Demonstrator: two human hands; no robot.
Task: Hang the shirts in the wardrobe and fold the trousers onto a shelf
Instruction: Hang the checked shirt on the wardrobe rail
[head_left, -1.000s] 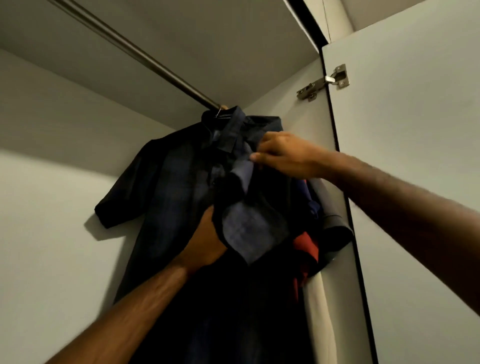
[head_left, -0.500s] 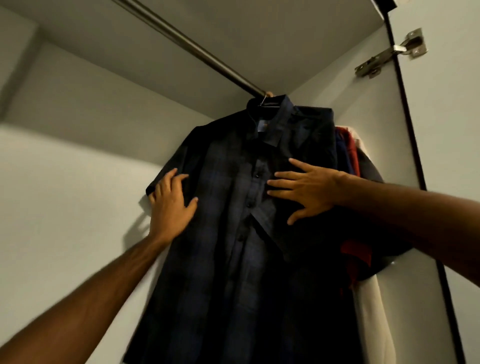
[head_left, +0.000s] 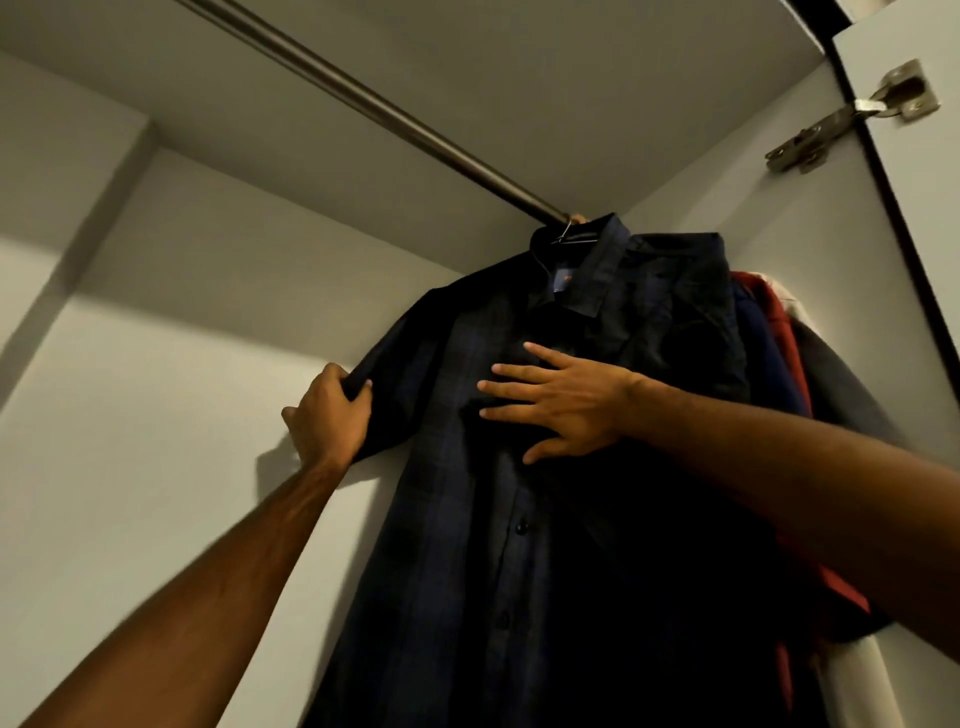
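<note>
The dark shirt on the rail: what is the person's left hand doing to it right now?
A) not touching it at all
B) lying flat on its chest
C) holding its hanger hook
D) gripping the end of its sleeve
D: the left hand is curled around the sleeve hem of the dark shirt, while the right hand lies flat and spread on the shirt's front.

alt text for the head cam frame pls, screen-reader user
A dark plaid shirt hangs on a hanger from the wardrobe rail; the left hand grips its sleeve hem while the right hand lies flat, fingers spread, on its chest. Red, navy and pale garments hang behind it.
</note>
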